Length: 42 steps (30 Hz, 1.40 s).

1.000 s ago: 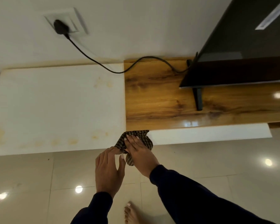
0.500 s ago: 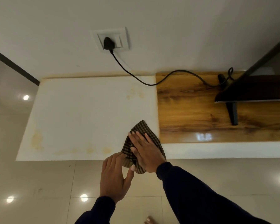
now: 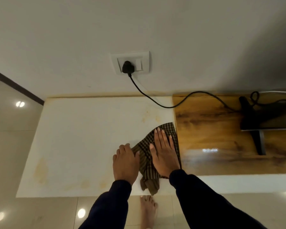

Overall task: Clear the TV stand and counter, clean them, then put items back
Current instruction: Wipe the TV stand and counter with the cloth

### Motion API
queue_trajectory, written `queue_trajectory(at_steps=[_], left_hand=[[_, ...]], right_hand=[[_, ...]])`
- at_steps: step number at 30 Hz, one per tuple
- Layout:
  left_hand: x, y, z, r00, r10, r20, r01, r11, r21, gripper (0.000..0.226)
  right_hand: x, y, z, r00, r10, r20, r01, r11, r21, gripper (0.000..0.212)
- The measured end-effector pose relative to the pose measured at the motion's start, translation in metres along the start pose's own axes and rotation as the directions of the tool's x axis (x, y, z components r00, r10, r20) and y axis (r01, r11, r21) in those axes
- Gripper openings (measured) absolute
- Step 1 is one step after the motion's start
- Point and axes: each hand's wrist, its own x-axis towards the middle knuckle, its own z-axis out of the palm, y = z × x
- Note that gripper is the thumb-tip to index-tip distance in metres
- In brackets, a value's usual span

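We've got the cloth (image 3: 157,151) on the counter (image 3: 82,138), by the wood stand (image 3: 221,133); right hand (image 3: 163,154) flat on it, left hand (image 3: 125,162) flat, touching its edge. Soft, light, bunches easily, so press mid-cloth

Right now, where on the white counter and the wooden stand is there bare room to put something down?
Bare: the white counter left of the left hand, and the wooden stand between the checked cloth and the TV leg. Crowded: the seam, where both hands hold the cloth; the back edge, crossed by the black cable.
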Motion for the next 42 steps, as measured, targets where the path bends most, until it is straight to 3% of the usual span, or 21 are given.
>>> queue_trajectory(at_steps=[4,8,11,15,20,24,29,33,35,38,40,42], left_hand=[[0.036,0.005,-0.009,0.983,-0.006,0.186,0.0,0.999,0.033,0.029],[0.064,-0.004,-0.023,0.909,0.02,0.417,0.004,0.998,-0.058,0.018],[0.088,-0.012,-0.038,0.876,0.119,0.467,-0.094,0.993,-0.076,0.012],[0.121,-0.023,-0.063,0.888,0.29,0.357,-0.277,0.957,-0.088,0.015],[0.135,-0.017,-0.063,0.816,0.506,0.279,-0.505,0.859,-0.079,0.013],[0.133,-0.025,-0.052,0.817,0.555,0.155,-0.56,0.828,-0.012,0.013],[0.135,-0.027,-0.05,0.785,0.609,0.11,-0.618,0.78,0.098,0.008],[0.13,-0.037,-0.058,0.873,0.487,0.003,-0.485,0.869,0.095,0.035],[0.133,-0.054,-0.068,0.887,0.455,-0.083,-0.434,0.881,0.187,0.049],[0.133,-0.089,-0.077,0.908,0.408,-0.095,-0.353,0.867,0.353,0.048],[0.131,-0.108,-0.08,0.979,0.205,0.009,-0.19,0.89,0.415,0.067],[0.129,-0.121,-0.075,0.992,-0.063,0.106,0.016,0.917,0.399,0.088]], right_hand=[[-0.009,0.005,-0.001,1.0,-0.024,-0.009,0.024,1.0,0.021,0.063],[-0.016,0.008,-0.004,1.0,-0.018,0.001,0.018,0.999,-0.027,0.064],[-0.017,0.006,-0.003,0.999,0.024,0.03,-0.022,0.998,-0.055,0.066],[-0.028,-0.002,-0.002,0.996,0.08,0.038,-0.079,0.996,-0.045,0.068],[-0.008,-0.044,0.0,0.948,0.317,0.007,-0.317,0.948,0.01,0.068],[0.019,-0.061,0.007,0.979,0.205,-0.008,-0.205,0.978,-0.038,0.066],[-0.002,-0.052,0.009,0.989,0.143,0.034,-0.139,0.985,-0.103,0.081],[0.01,-0.05,0.003,0.983,0.184,0.028,-0.181,0.98,-0.084,0.085],[0.026,-0.05,0.001,0.969,0.246,0.001,-0.245,0.966,-0.082,0.084],[0.06,-0.044,-0.004,0.942,0.33,-0.06,-0.334,0.939,-0.086,0.081],[0.091,-0.041,-0.008,0.927,0.362,-0.099,-0.37,0.925,-0.086,0.083],[0.122,-0.041,-0.011,0.921,0.368,-0.129,-0.382,0.919,-0.099,0.084]])
